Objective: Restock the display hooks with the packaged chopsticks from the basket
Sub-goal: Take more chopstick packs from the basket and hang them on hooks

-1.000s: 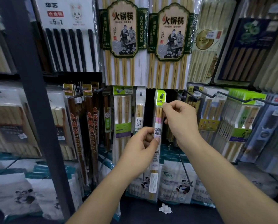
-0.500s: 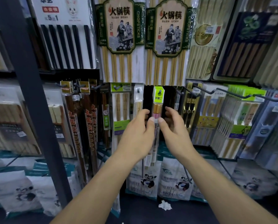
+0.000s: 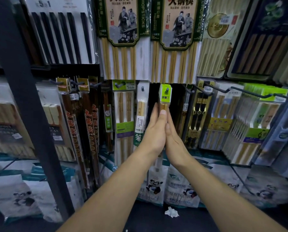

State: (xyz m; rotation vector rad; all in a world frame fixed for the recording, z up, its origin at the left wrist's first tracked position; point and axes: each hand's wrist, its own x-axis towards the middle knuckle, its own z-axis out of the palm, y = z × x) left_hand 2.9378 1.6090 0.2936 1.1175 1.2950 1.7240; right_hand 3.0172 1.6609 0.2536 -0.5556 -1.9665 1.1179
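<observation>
At the centre of the frame the narrow chopstick pack (image 3: 165,96) hangs from a display hook (image 3: 167,89) that passes through the hole in its bright green header. The left hand (image 3: 154,131) and right hand (image 3: 175,141) stand palm to palm with the pack sandwiched between them. The fingers of both are straight and close together, flat against its sides rather than curled round it. The left thumb (image 3: 163,113) lies up the front of the pack, just below the header.

Just left of it hangs a slim white-headed pack (image 3: 141,104), then a wider green-headed pack (image 3: 124,104). Two large hot-pot chopstick packs (image 3: 123,30) hang in the row above, with black chopsticks (image 3: 61,34) at the upper left. Panda-printed bags (image 3: 155,186) line the bottom, and a crumpled white paper (image 3: 171,212) lies on the dark shelf below them.
</observation>
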